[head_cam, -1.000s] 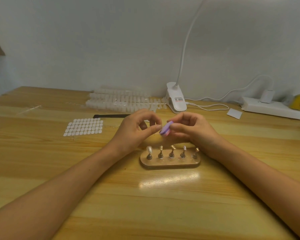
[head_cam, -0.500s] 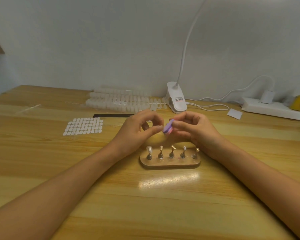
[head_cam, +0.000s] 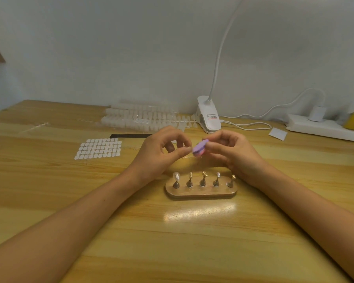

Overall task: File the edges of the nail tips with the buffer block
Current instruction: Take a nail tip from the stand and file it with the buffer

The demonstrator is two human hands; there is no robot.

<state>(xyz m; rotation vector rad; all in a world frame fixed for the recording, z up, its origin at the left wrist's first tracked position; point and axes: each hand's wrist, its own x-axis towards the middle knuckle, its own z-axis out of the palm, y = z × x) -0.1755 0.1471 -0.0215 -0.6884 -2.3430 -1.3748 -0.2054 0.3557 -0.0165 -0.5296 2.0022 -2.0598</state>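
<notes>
A small purple and pink buffer block (head_cam: 200, 148) is gripped in my right hand (head_cam: 231, 152) above the table. My left hand (head_cam: 164, 154) pinches thumb and forefinger together right beside the block's left end; a nail tip between them is too small to make out. Below both hands stands a wooden oval holder (head_cam: 200, 192) with several metal pegs. The leftmost peg carries a clear nail tip (head_cam: 176, 176).
Strips of clear nail tips (head_cam: 143, 119) lie at the back, with a sheet of white adhesive tabs (head_cam: 98, 149) and a black file (head_cam: 131, 136) to the left. A clip lamp (head_cam: 209, 117), cables and a power strip (head_cam: 323, 127) sit at the back right.
The buffer block has shifted slightly up and to the right against my left fingertips and tilted. Both hands stay above the holder.
</notes>
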